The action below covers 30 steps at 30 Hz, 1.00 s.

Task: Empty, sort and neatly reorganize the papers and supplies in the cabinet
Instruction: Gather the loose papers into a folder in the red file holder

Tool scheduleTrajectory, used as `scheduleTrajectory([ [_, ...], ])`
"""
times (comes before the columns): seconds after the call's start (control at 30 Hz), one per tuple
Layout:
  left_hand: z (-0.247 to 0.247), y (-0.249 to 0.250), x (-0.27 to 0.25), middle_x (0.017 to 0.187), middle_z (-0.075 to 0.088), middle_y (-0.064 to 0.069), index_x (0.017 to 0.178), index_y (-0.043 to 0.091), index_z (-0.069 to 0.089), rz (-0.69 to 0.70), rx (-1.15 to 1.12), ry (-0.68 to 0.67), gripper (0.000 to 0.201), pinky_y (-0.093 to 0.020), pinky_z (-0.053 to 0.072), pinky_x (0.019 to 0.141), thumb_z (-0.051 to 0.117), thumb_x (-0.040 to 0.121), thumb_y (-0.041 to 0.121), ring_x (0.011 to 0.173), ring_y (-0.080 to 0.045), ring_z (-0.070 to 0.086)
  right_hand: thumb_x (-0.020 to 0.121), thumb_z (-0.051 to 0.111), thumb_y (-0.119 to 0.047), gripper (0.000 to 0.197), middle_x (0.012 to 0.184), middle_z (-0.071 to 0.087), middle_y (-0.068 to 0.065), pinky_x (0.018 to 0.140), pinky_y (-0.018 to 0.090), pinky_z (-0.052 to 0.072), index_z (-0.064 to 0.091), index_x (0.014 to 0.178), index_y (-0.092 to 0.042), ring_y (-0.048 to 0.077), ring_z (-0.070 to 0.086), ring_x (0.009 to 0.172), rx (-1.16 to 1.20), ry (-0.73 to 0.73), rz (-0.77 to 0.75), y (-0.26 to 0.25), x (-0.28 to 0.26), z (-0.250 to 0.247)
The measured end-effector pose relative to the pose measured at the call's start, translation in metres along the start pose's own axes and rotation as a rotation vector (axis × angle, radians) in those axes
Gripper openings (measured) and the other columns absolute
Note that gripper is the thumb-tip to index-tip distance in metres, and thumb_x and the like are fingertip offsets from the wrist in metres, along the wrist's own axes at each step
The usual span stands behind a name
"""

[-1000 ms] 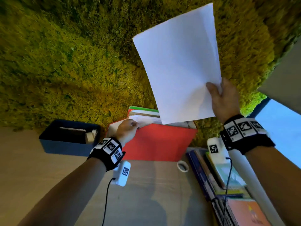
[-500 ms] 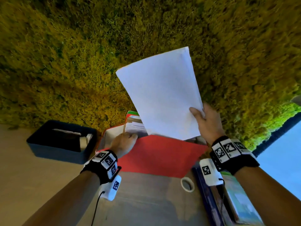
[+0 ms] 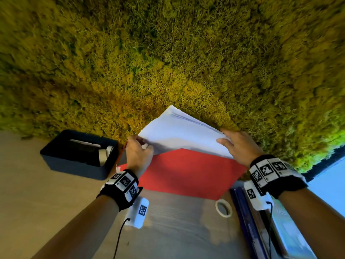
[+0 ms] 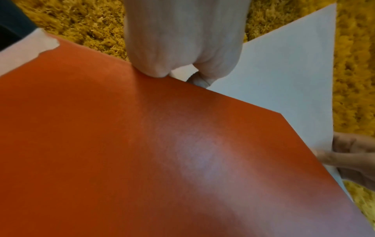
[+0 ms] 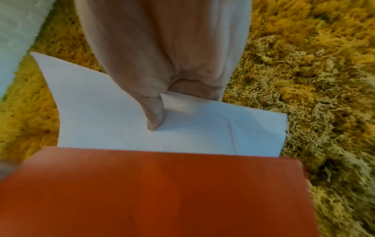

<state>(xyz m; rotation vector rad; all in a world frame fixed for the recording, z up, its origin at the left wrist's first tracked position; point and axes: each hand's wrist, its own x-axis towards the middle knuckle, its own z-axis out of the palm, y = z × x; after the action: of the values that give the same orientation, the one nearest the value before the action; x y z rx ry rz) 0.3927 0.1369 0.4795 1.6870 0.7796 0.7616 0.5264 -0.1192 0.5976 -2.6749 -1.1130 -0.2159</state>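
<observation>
**Papers half inside the red folder**

While the left hand [image 3: 138, 156] pinches the folder's [image 3: 188, 172] upper left edge, fingers [image 4: 156, 70] curled over the red cover, the right hand [image 3: 240, 146] holds the papers [image 3: 179, 133] at their right side. In the right wrist view the thumb [image 5: 154, 118] presses on top of the white stack and the other fingers are curled beneath it, so the sheets are pinched between them. The papers' lower part sits behind the red cover; the upper part sticks out and leans toward the moss wall [image 3: 168, 53].

The folder stands tilted on the desk [image 3: 177, 230], its back against the moss. Just left of it lies a dark bin [image 3: 61, 163] holding a tape roll [image 3: 104, 153] and some flat items that are too dim to name. Near the folder's lower right corner a second tape ring [image 3: 223, 208] lies flat on the desk. Beside that, under the right wrist, is a pile of books [image 3: 280, 234]. Both wrists wear black bands with printed markers.
</observation>
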Motion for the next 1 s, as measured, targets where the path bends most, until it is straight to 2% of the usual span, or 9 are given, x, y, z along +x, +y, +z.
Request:
scheduleTrajectory([
  [0.1,0.002,0.0,-0.002,0.109,0.05,-0.022,0.109,-0.007,0.047,0.044,-0.046,0.095,0.045,-0.043,0.042,0.089,0.057,0.073,0.018,0.102,-0.033,0.051,0.097,0.054,-0.03,0.041,0.122,0.064,0.016,0.087,0.042,0.049,0.053,0.135,-0.013,0.035,0.06,0.11,-0.101,-0.03,-0.003,-0.006,0.006,-0.001],
  [0.2,0.005,-0.005,-0.004,0.12,0.052,-0.022,0.123,-0.007,0.046,0.145,-0.02,0.07,0.062,-0.038,0.041,0.095,0.055,0.068,0.021,0.111,-0.032,0.05,0.097,0.051,-0.034,0.036,0.115,0.066,0.015,0.082,0.041,0.049,0.054,0.132,-0.023,0.035,0.06,0.106,-0.214,-0.098,-0.01,-0.007,0.008,0.001],
  [0.37,0.005,-0.014,0.005,0.1,0.073,0.0,0.111,0.022,0.067,0.33,0.17,-0.055,0.036,-0.024,0.046,0.07,0.053,0.078,0.019,0.092,-0.02,0.067,0.096,0.053,-0.032,0.032,0.118,0.066,0.009,0.085,0.037,0.048,0.055,0.127,-0.03,0.031,0.059,0.111,-0.255,-0.126,-0.006,-0.013,0.003,0.018],
  [0.5,0.003,-0.016,0.006,0.095,0.073,-0.005,0.106,0.018,0.069,0.387,0.223,-0.082,0.034,-0.029,0.047,0.067,0.05,0.077,0.024,0.087,-0.025,0.067,0.088,0.067,-0.022,0.023,0.096,0.068,-0.014,0.083,0.035,0.051,0.059,0.105,-0.035,0.016,0.066,0.096,0.077,-0.089,0.003,-0.011,-0.001,0.031],
  [0.67,0.002,-0.013,0.003,0.084,0.073,-0.007,0.089,0.014,0.069,0.419,0.208,-0.101,0.027,-0.023,0.034,0.061,0.051,0.068,0.016,0.079,-0.023,0.066,0.085,0.071,-0.012,0.013,0.087,0.071,-0.012,0.082,0.024,0.052,0.068,0.094,-0.021,-0.004,0.064,0.082,0.27,0.035,-0.002,-0.004,-0.004,0.04],
  [0.77,0.002,-0.017,0.005,0.079,0.072,-0.004,0.089,0.014,0.069,0.433,0.202,-0.108,0.026,-0.024,0.035,0.058,0.052,0.069,0.016,0.078,-0.025,0.067,0.086,0.069,-0.013,0.01,0.085,0.071,-0.013,0.075,0.019,0.046,0.071,0.087,-0.022,0.001,0.064,0.08,0.291,0.084,0.026,-0.006,-0.008,0.043],
  [0.87,0.001,-0.012,0.002,0.092,0.069,0.009,0.1,0.014,0.07,0.378,0.092,-0.06,0.032,-0.019,0.042,0.067,0.054,0.073,0.02,0.083,-0.008,0.065,0.085,0.069,-0.009,0.011,0.083,0.071,-0.007,0.074,0.02,0.044,0.07,0.082,-0.019,0.013,0.066,0.079,0.261,0.237,0.035,-0.006,-0.015,0.046],
  [0.93,-0.001,-0.006,0.003,0.102,0.064,0.004,0.117,0.008,0.065,0.24,0.009,-0.011,0.045,-0.018,0.042,0.079,0.056,0.076,0.022,0.095,-0.009,0.06,0.083,0.069,-0.009,0.01,0.082,0.066,-0.001,0.076,0.027,0.045,0.067,0.079,-0.018,0.021,0.061,0.078,0.148,0.429,0.043,-0.013,-0.026,0.047],
  [1.0,-0.006,-0.004,0.011,0.11,0.066,-0.004,0.122,0.007,0.063,0.126,0.019,-0.005,0.039,-0.021,0.041,0.083,0.059,0.083,0.013,0.101,-0.018,0.06,0.084,0.068,-0.016,0.009,0.075,0.06,0.001,0.072,0.035,0.05,0.063,0.077,-0.018,0.028,0.059,0.073,0.121,0.583,0.093,-0.026,-0.042,0.05],
])
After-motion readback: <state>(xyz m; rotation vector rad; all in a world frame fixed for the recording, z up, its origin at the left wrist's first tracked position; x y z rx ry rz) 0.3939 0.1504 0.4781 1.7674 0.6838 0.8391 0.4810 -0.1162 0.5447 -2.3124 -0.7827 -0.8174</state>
